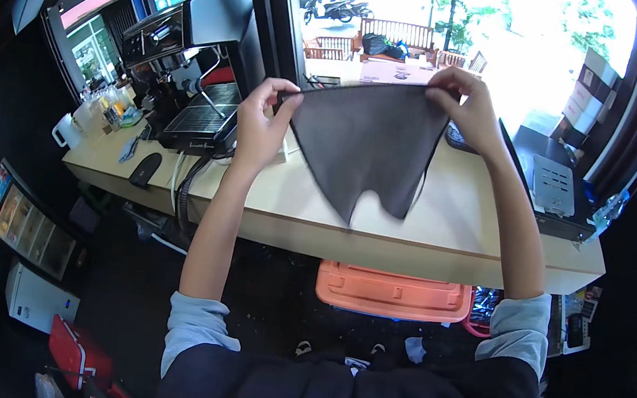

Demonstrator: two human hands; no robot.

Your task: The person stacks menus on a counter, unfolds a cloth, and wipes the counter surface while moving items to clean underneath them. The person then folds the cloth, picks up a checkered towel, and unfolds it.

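A thin dark grey cloth (pixel 369 138) with a darker hem hangs stretched between my two hands above the counter. Its lower edge tapers to uneven points with a notch between them. My left hand (pixel 266 122) pinches the upper left corner between thumb and fingers. The upper right corner is pinched in my right hand (pixel 466 110), which is slightly higher. Beneath and behind the cloth lies the pale counter (pixel 459 207), partly covered from sight.
An espresso machine (pixel 206 84) stands on the left, with a white jug (pixel 68 131) and cups beyond. At right is a black device with a metal plate (pixel 554 185). An orange lidded box (pixel 394 292) sits below the counter's front edge. A red case (pixel 81 353) is on the lower left.
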